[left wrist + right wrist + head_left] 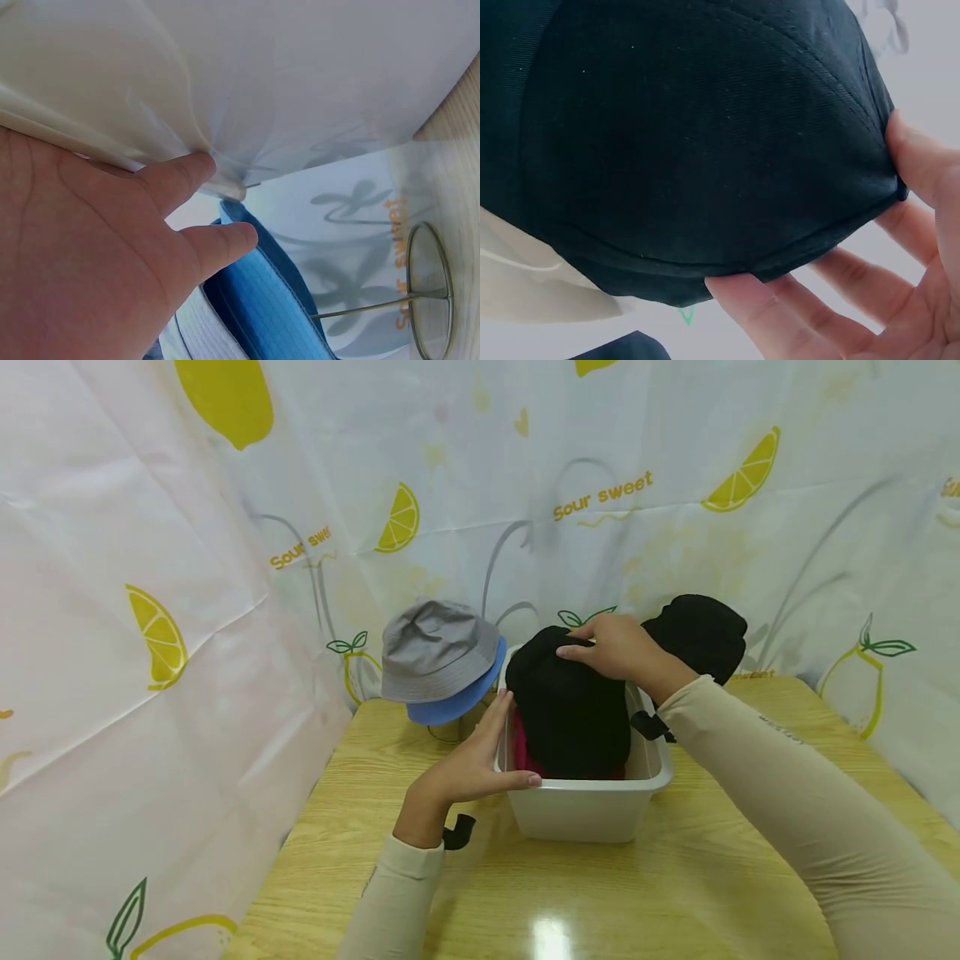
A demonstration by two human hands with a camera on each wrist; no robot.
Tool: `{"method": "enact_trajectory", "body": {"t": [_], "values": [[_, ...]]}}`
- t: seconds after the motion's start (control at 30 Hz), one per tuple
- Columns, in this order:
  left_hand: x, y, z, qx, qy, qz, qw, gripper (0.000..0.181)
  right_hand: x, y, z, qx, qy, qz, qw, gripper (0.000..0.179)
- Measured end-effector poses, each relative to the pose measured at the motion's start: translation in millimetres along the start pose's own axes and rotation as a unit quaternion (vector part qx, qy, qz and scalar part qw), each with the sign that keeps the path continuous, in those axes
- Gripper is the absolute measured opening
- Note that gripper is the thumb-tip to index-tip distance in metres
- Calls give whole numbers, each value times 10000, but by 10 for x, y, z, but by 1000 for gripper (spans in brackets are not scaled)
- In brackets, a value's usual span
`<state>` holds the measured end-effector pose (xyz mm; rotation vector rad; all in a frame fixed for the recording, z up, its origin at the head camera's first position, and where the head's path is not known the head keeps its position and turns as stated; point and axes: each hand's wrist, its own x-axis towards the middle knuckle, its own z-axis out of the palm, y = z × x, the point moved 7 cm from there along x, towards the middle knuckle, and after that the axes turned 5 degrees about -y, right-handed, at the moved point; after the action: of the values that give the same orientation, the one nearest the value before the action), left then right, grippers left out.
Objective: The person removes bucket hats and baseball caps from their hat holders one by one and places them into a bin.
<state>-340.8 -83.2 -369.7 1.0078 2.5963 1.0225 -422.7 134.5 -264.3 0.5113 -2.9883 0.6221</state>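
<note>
A black bucket hat stands partly inside a white plastic bin, its crown rising above the rim. My right hand pinches the top of that hat; the right wrist view shows the thumb on one side of the crown and the fingers along its edge. My left hand rests at the bin's near left corner, thumb along the front rim and straight fingers against the outer left wall, also seen in the left wrist view. Dark pink fabric shows in the bin beneath the black hat.
Left of the bin, a grey bucket hat sits over a blue hat on a wire stand. Another black hat stands behind the bin at right. A lemon-print curtain borders the wooden table.
</note>
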Motion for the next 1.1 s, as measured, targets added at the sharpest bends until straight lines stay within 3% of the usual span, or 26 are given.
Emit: {"method": "enact_trajectory", "body": {"t": [0.3,0.5,0.83,1.1], "values": [[7,-8,-17,14,24,56,10000,129,98,-53,167,-531,-359,-77,9979,49],[7,-29,-6,24,-1,0,10000,128,145,-113,324,-862,-582,-471,9935,46],[3,-18,5,49,-47,-42,10000,122,181,-104,459,-577,-984,-514,9921,56],[-10,-34,3,100,-68,-89,9999,121,154,-148,669,-238,-1859,-1081,9763,61]]}}
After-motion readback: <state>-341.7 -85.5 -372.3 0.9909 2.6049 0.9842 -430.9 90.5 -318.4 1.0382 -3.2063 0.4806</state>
